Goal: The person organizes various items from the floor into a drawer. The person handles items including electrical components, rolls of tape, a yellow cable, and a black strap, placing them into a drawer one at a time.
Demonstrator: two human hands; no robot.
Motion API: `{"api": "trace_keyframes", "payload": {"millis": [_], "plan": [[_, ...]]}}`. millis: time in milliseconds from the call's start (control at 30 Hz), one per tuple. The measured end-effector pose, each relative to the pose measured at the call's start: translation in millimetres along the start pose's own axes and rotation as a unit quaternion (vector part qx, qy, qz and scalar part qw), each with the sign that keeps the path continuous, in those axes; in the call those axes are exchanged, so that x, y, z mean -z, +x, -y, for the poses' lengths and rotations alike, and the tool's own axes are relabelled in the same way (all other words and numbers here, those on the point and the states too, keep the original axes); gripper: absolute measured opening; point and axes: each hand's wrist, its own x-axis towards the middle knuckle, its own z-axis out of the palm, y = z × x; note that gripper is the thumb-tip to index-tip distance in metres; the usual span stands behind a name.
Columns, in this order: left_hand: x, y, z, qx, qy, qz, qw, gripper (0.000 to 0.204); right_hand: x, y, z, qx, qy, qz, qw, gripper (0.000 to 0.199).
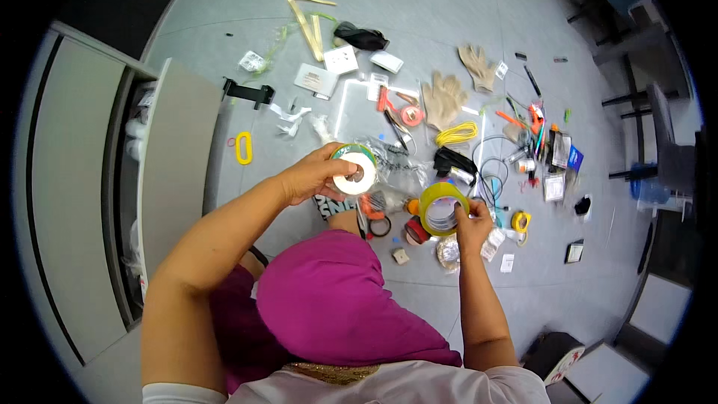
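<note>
My left hand (318,173) is closed on a white tape roll (348,182), its thumb at the hole; a green and yellow rim shows behind the white face. In my right hand (474,226) is a wide roll of clear yellow packing tape (431,213), gripped at its right edge. Both rolls are held up above the floor, apart from each other. Between and beyond them lies crumpled clear plastic (400,168). A black roll of tape (380,225) and a red and black round item (416,230) lie below, between my hands.
Scattered over the grey floor (419,22) are work gloves (444,99), a yellow cord coil (456,133), white boxes (316,80), a yellow tape measure (520,221) and a black bracket (248,93). An open drawer (183,157) stands at the left. Chairs (658,131) are at the right.
</note>
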Motion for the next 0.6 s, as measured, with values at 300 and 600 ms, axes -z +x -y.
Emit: {"api": "trace_keyframes", "payload": {"millis": [300, 600], "plan": [[97, -156, -20, -0.183, -0.108, -0.146, 0.966, 0.056, -91, -25, 263, 0.103, 0.176, 0.210, 0.956, 0.014], [174, -296, 5, -0.371, -0.244, -0.204, 0.873, 0.057, -206, -125, 434, 0.122, 0.178, 0.436, 0.874, 0.016]]}}
